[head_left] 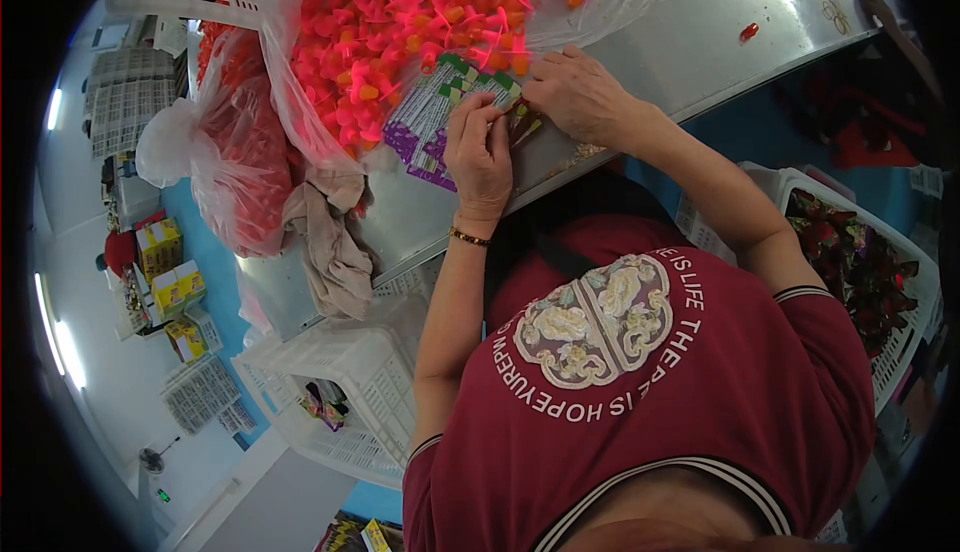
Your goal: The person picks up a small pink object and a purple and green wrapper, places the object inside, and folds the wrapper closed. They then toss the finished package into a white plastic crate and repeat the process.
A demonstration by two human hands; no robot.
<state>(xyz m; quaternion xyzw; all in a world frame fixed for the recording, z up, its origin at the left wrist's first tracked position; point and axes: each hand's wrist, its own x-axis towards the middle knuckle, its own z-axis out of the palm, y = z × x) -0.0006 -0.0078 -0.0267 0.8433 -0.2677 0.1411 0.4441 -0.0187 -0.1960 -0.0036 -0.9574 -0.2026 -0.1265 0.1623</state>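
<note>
My left hand (480, 155), with a beaded bracelet at the wrist, lies over purple and green printed packets (420, 124) at the table edge. Its fingers are closed, thumb and fingertips together. My right hand (580, 97) meets it from the right, fingers bent in a pinch. Between the fingertips shows part of a small dark red and brown packet (524, 124); its rest is hidden by the fingers. Just beyond the hands rises a big heap of bright pink and orange pacifier-shaped pieces (400, 27), some touching the printed packets.
A metal table (725, 47) carries the heap, clear plastic sheeting and one small red piece (749, 32). At left hang a plastic bag of red pieces (245, 142) and a beige cloth (335, 242). White crates (350, 382) stand below left; another crate (905, 352) with dark red packets is at right.
</note>
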